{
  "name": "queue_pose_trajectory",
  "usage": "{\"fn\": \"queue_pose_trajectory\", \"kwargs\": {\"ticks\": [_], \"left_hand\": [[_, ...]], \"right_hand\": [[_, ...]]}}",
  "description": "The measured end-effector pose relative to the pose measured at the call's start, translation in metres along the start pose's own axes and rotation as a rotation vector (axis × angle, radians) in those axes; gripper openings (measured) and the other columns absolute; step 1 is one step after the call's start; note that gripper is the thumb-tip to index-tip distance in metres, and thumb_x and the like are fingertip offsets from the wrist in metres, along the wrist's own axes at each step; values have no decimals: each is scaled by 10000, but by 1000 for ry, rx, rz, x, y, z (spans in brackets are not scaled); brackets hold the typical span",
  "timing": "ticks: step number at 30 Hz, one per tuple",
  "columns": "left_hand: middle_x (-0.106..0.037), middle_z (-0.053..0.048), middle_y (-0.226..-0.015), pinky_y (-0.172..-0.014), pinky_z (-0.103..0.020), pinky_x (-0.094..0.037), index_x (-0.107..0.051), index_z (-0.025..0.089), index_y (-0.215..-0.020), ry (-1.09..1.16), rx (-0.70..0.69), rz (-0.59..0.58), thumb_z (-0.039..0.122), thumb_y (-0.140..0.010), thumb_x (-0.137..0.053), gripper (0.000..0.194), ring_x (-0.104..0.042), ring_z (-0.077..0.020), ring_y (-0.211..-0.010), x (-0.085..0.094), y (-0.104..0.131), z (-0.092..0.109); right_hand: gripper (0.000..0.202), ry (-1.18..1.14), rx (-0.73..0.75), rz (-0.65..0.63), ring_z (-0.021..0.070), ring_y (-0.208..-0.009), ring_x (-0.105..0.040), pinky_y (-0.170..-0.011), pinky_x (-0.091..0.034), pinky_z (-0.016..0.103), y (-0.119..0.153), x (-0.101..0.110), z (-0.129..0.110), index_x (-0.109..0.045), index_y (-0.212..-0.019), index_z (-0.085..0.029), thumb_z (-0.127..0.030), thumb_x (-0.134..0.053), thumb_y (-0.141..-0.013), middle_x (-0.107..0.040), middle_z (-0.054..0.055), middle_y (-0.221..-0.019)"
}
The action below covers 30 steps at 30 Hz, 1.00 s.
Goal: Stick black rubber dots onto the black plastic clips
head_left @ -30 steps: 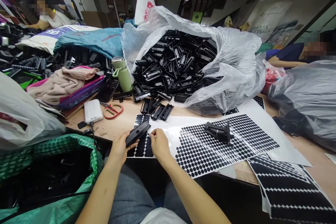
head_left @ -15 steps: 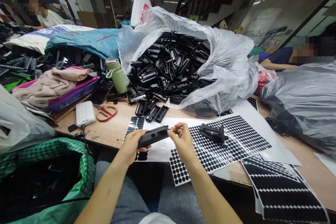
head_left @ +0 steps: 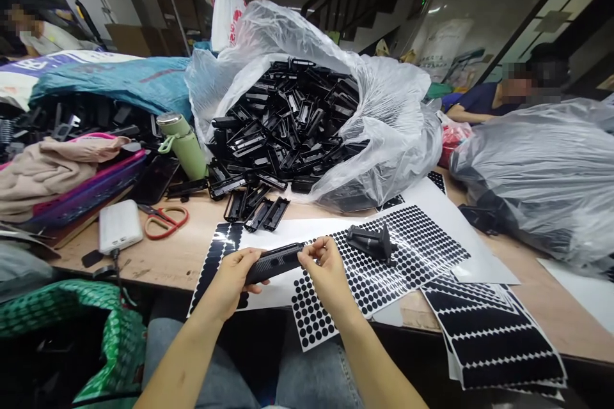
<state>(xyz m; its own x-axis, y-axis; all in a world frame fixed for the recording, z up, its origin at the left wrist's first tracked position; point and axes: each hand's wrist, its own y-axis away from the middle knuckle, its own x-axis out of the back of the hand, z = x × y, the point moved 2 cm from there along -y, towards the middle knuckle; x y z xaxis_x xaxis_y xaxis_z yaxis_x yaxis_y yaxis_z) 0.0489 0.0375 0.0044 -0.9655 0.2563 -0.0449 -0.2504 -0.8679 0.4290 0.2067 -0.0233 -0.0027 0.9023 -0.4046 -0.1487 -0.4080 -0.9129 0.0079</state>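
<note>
Where the left hand [head_left: 233, 280] grips: long black plastic piece [head_left: 274, 262], above a white paper sheet [head_left: 279, 293] with black patches [head_left: 211, 267].
Right hand [head_left: 325, 266]: at the piece's right end; can't tell its grip.
Patches: right hand has left; both hands share the piece.

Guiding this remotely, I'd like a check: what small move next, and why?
Perhaps press lightly with the right hand on its end of the long black textured plastic part: the left hand grips the other end, and the right hand's bent fingers are at this one. Whether they pinch anything is unclear.
</note>
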Motion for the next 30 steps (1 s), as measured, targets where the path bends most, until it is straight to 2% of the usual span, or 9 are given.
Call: {"fn": "queue_pose_trajectory", "kwargs": {"ticks": [17,24,30], "left_hand": [[-613,-51,-691,-314,-198,-414,-617,120,-857,-31,-26,-13,253,-723,-551,200,-598,-151,-488,-12,7,4],[-612,-44,-702,-322,-191,-412,-603,111,-892,-36,-22,-49,314,-710,-559,276,-604,-150,-505,-14,8,1],[-613,-42,-696,-321,-196,-414,-607,110,-894,-29,-31,-33,309,-700,-560,282,-598,-145,-495,-17,9,-2]], "right_hand": [[161,219,79,141,117,-690,-508,-654,-432,268,15,3,-9,-371,-818,-228,-266,-525,-795,-519,-15,-771],[156,231,76,191,117,-690,-504,-654,-436,275,17,4,-8,-381,-819,-221,-274,-526,-798,-507,-19,-764],[156,249,79,221,110,-667,-497,-641,-432,264,18,4,-11,-376,-815,-223,-273,-523,-804,-500,-29,-744]]}}
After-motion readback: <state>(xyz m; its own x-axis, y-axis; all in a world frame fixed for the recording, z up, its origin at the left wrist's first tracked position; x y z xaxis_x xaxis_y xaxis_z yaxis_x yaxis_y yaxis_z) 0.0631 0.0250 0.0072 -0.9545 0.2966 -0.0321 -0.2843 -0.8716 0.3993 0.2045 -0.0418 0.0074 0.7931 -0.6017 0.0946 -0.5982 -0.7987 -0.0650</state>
